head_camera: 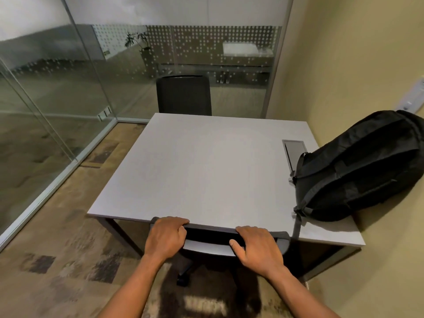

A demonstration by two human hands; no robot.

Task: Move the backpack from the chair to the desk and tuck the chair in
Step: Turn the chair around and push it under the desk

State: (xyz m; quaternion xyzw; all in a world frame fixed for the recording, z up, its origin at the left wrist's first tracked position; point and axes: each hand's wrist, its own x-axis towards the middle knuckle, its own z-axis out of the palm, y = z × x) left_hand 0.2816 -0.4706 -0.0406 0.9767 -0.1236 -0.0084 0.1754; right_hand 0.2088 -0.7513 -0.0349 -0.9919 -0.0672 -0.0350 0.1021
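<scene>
A black backpack lies on the right side of the light grey desk, leaning against the beige wall, one strap hanging over the desk's near edge. The near chair is black with a grey back panel; its backrest top touches the desk's front edge and its seat is hidden under the desk. My left hand grips the left end of the backrest top. My right hand grips the right end, thumb on the grey panel.
A second black chair stands at the desk's far side. A metal cable hatch is set into the desk near the backpack. Glass partitions run along the left and back; patterned carpet lies to the left.
</scene>
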